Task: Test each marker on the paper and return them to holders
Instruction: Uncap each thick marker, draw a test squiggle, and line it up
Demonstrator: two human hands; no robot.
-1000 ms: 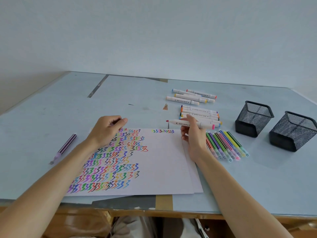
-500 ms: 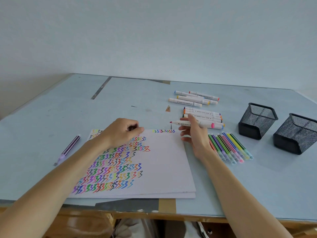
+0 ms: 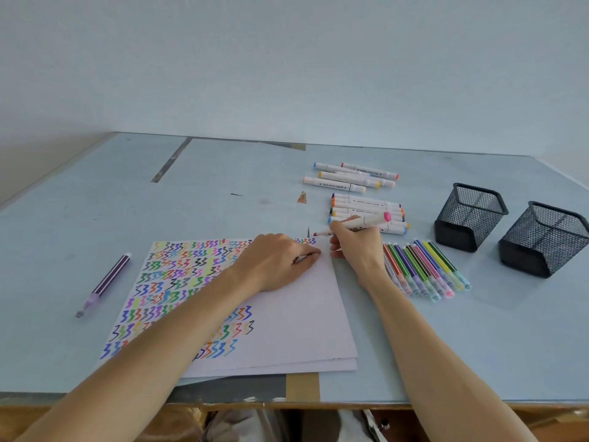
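Observation:
A white paper [image 3: 296, 320] covered in coloured squiggles lies on the table. My left hand [image 3: 277, 263] rests flat on its top edge, fingers together, holding nothing. My right hand [image 3: 357, 247] grips a white marker [image 3: 360, 224] with a pink end cap; its red tip points left, just above the paper's top right corner. Two empty black mesh holders [image 3: 470, 215] [image 3: 545, 237] stand at the right. White markers lie in two groups [image 3: 353, 177] [image 3: 366, 207] behind my right hand. A row of thin coloured pens [image 3: 427, 269] lies right of it.
A purple striped pen [image 3: 105, 283] lies alone on the left of the table. The table's front edge [image 3: 302, 398] runs just below the paper. A wall stands behind the table.
My left hand slid right along the paper's top edge to its right part. My right hand tilted the marker, dropping its tip toward the paper's corner.

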